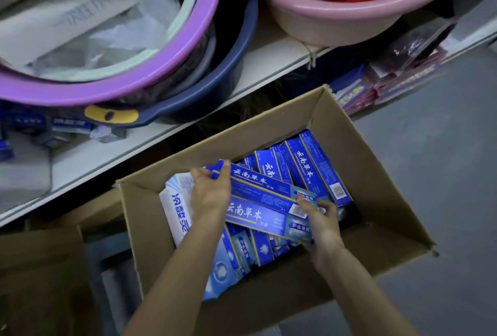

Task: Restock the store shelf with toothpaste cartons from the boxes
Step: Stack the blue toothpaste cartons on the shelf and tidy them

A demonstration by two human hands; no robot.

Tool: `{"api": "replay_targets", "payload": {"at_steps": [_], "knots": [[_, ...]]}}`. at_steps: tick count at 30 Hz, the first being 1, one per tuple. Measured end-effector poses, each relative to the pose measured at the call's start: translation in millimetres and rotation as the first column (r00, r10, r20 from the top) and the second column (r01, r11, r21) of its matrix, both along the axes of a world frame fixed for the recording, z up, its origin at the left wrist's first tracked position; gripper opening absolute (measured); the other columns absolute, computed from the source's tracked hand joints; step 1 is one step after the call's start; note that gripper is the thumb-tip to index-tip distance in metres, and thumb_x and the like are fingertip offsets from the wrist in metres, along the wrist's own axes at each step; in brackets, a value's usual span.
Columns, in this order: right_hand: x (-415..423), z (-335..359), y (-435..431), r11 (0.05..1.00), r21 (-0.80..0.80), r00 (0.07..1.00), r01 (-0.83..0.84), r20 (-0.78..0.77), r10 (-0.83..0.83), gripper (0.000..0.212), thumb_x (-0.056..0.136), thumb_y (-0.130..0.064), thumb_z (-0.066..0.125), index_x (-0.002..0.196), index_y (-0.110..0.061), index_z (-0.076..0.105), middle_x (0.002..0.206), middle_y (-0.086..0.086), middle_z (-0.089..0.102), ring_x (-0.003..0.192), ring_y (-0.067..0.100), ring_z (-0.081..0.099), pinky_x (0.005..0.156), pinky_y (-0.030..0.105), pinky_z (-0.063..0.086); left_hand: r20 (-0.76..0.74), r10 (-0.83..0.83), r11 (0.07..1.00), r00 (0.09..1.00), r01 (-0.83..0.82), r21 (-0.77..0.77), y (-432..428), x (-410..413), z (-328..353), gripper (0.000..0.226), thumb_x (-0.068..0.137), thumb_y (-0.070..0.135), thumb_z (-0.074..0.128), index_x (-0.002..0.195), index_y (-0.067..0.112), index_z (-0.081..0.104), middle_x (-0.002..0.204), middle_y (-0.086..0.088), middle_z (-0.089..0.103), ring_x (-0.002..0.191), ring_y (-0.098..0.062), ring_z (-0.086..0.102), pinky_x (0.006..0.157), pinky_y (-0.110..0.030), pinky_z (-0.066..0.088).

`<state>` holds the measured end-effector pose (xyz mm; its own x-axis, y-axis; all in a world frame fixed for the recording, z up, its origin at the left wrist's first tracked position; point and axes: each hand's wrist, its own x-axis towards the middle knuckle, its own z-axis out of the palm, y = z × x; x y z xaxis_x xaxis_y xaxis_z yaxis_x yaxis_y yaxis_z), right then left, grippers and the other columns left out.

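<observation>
Both hands are inside an open cardboard box (pixel 382 201) which stands on the grey floor (pixel 443 147), just in front of the shelf (pixel 269 58). Together they hold a small bundle of blue toothpaste cartons (pixel 258 201). The left hand (pixel 209 193) has its fingers curled around the far left end, and the right hand (pixel 320 220) grips the right end, near the barcode. Under and beside the bundle, more blue cartons (pixel 317 169) lie in the box, and some pale cartons (pixel 177 209) lean on its left wall. On the shelf above stand a purple basin (pixel 150 66) inside a navy basin (pixel 231 66), and a pink basin (pixel 336 10). A second box (pixel 40 268) is at the left.
</observation>
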<state>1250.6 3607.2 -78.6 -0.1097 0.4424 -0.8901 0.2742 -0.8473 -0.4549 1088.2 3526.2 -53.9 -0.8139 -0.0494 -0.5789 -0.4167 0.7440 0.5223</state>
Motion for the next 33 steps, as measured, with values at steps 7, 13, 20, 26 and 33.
{"api": "replay_targets", "payload": {"at_steps": [7,13,20,26,33], "knots": [[5.6,6.0,4.4,0.985,-0.173,0.993,0.028,-0.110,-0.048,0.040,0.085,-0.024,0.069,0.118,-0.023,0.047,0.084,0.002,0.066,0.065,0.018,0.062,0.055,0.026,0.043,0.169,-0.045,0.998,0.985,0.039,0.041,-8.2,-10.4,-5.4,0.048,0.084,0.054,0.063,0.117,0.023,0.044,0.116,-0.009,0.064,0.106,-0.031,0.063,0.100,-0.046,0.046],[18.2,7.3,-2.3,0.985,-0.171,0.978,0.031,-0.196,-0.065,0.036,0.087,-0.031,0.065,0.120,-0.031,0.050,0.090,-0.003,0.069,0.075,0.018,0.065,0.068,0.030,0.047,0.133,-0.168,0.980,0.977,0.150,0.132,-20.4,5.2,11.1,0.049,0.080,0.063,0.061,0.120,0.037,0.050,0.118,0.000,0.065,0.102,-0.023,0.065,0.099,-0.045,0.048],[41.0,54.5,10.5,0.996,-0.060,0.961,-0.070,-0.273,0.051,0.038,0.085,-0.027,0.067,0.119,-0.030,0.051,0.095,-0.003,0.070,0.080,0.017,0.066,0.079,0.037,0.048,0.077,-0.124,0.957,0.989,0.099,0.272,-22.1,29.8,49.7,0.036,0.091,0.053,0.053,0.121,0.035,0.050,0.094,0.005,0.070,0.076,-0.013,0.069,0.068,-0.030,0.050],[55.6,154.3,47.5,0.965,0.155,0.893,-0.210,-0.372,0.254,0.036,0.086,-0.026,0.065,0.119,-0.030,0.050,0.087,-0.008,0.073,0.069,0.011,0.069,0.059,0.027,0.051,-0.126,-0.109,0.937,0.986,0.145,0.317,-10.3,60.8,137.5,0.014,0.096,0.049,0.048,0.097,0.037,0.055,0.090,0.007,0.067,0.078,-0.009,0.064,0.083,-0.032,0.049],[58.4,324.6,68.6,0.904,0.362,0.814,-0.228,-0.439,0.381,0.037,0.092,-0.027,0.059,0.125,-0.030,0.044,0.091,-0.005,0.072,0.067,0.014,0.069,0.056,0.030,0.054,-0.384,-0.043,0.847,0.922,0.237,0.475,0.1,71.3,301.5,0.026,0.091,0.047,0.058,0.100,0.023,0.063,0.087,0.005,0.069,0.086,-0.019,0.065,0.081,-0.036,0.046]]}}
